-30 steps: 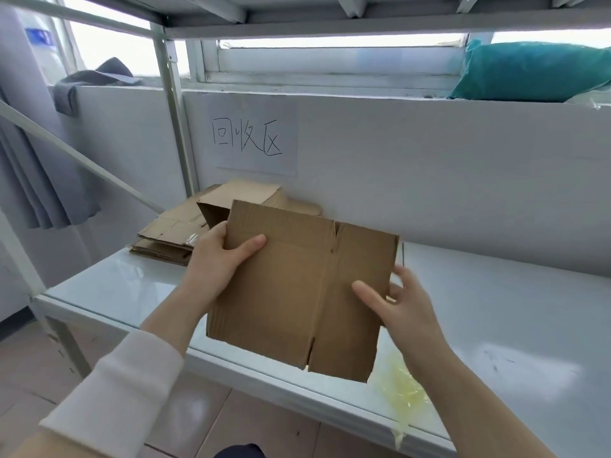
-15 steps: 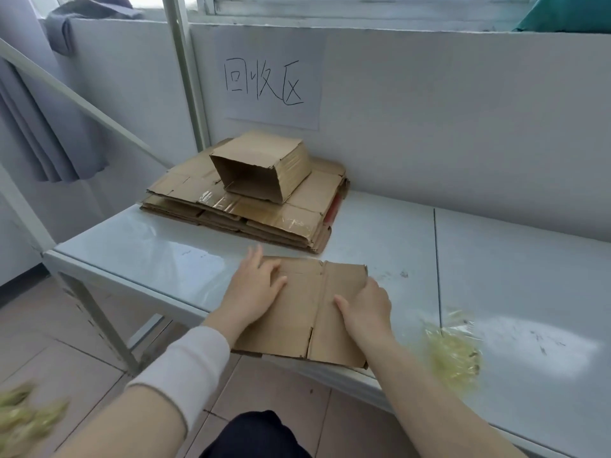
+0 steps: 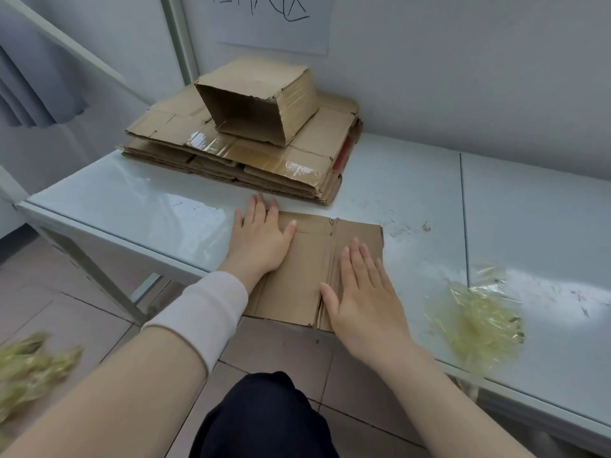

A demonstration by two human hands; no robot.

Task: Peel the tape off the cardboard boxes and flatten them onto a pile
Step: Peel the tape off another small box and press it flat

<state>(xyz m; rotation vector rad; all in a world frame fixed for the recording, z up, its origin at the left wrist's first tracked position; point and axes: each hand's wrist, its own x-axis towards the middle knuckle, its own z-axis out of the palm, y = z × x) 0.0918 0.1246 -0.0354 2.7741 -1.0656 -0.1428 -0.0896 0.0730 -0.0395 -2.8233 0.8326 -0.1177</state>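
A flattened brown cardboard box [image 3: 310, 259] lies at the table's front edge, its near end hanging over the floor. My left hand [image 3: 261, 239] lies flat on its left part, fingers spread. My right hand [image 3: 363, 292] presses palm-down on its right part. Neither hand grips anything. Behind it, against the wall, sits the pile of flattened boxes [image 3: 264, 160] with clear tape strips still on some. On top of that pile stands an unflattened open box [image 3: 261, 100], tilted, with its open end facing me.
A crumpled wad of yellowish peeled tape [image 3: 476, 322] lies on the white table [image 3: 429, 180] to the right. More tape [image 3: 29, 365] lies on the tiled floor at left. A metal frame post [image 3: 178, 38] and a slanted bar rise behind the pile.
The box was held up in both hands a second ago; it now lies flat on the table under both palms. My right hand has opened from curled to flat.
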